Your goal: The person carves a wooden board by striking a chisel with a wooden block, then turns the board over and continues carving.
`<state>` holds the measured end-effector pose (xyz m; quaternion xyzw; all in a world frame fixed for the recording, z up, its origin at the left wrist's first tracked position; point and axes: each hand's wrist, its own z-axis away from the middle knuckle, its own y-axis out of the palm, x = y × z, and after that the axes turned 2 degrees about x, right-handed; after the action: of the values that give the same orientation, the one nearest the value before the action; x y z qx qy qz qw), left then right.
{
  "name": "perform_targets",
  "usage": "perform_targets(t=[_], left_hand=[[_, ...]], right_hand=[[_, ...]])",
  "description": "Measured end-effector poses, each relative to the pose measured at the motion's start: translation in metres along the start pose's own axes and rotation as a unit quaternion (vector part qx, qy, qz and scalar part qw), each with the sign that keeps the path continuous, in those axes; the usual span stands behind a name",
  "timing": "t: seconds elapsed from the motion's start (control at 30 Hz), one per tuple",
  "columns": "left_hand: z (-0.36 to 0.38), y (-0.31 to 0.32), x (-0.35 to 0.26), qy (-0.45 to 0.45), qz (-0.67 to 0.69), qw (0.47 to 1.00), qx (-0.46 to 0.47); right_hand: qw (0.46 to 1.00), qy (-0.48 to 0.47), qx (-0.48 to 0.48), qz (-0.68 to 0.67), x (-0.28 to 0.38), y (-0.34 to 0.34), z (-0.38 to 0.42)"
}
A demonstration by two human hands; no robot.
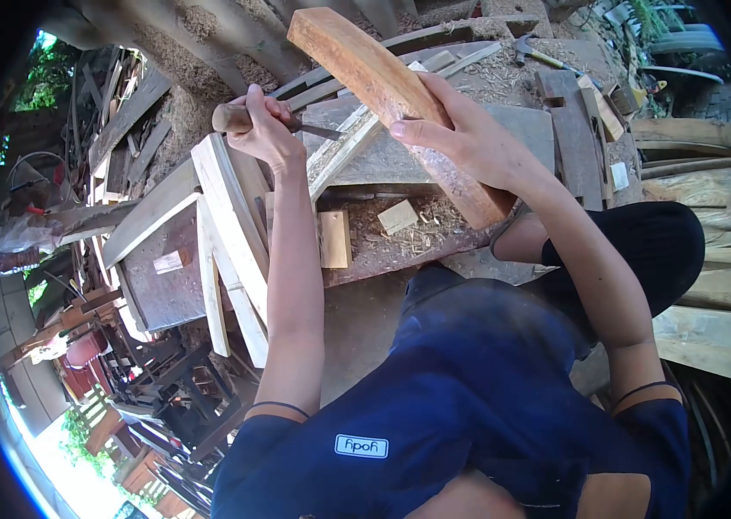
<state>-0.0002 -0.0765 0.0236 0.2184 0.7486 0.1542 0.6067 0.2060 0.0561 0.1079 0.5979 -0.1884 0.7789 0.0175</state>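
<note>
My left hand is closed around the wooden handle of a chisel. Its dark metal blade points right, close to a pale wooden strip. With my right hand I grip a thick, slightly curved reddish-brown wood piece, thumb on its upper face and fingers going around the far side. The piece is tilted, raised over the work surface, and its lower end comes near my leg. Beneath my hands lies a grey board on the bench.
Small wood blocks and shavings lie on the bench. A hammer rests at the back right. Long pale planks lean at the left; stacked timber stands right. My bent knee is beside the bench.
</note>
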Motion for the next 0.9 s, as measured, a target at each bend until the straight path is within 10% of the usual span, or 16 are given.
perform_targets(t=[0.47,0.5,0.53,0.6,0.63,0.67,0.73,0.77,0.9], left_hand=[[0.006,-0.014,0.048,0.176,-0.341,0.913,0.137],[0.011,0.017,0.08,0.219,-0.377,0.893,-0.111],[0.012,0.022,0.062,0.222,-0.375,0.893,-0.113],[0.019,0.026,0.018,-0.144,-0.003,0.981,-0.127],[0.022,0.024,0.005,-0.321,0.186,0.921,-0.123],[0.015,0.0,0.036,-0.323,0.185,0.919,-0.126],[-0.004,-0.057,0.121,-0.014,-0.136,0.976,0.172],[0.009,-0.042,0.11,-0.033,-0.045,0.998,0.043],[0.011,-0.012,0.053,-0.199,0.3,0.932,0.044]], right_hand=[[0.945,-0.25,-0.038,0.206,0.094,0.02,-0.048],[0.926,-0.158,0.004,0.342,0.101,0.019,-0.04],[0.925,-0.162,0.003,0.344,0.098,0.02,-0.041],[0.893,-0.165,0.037,0.418,0.096,0.022,-0.044],[0.901,-0.147,0.043,0.405,0.1,0.019,-0.04],[0.902,-0.144,0.047,0.405,0.103,0.02,-0.036],[0.93,-0.181,-0.024,0.319,0.105,0.023,-0.033],[0.929,-0.199,-0.039,0.308,0.101,0.027,-0.035],[0.904,-0.119,0.042,0.408,0.084,0.023,-0.039]])
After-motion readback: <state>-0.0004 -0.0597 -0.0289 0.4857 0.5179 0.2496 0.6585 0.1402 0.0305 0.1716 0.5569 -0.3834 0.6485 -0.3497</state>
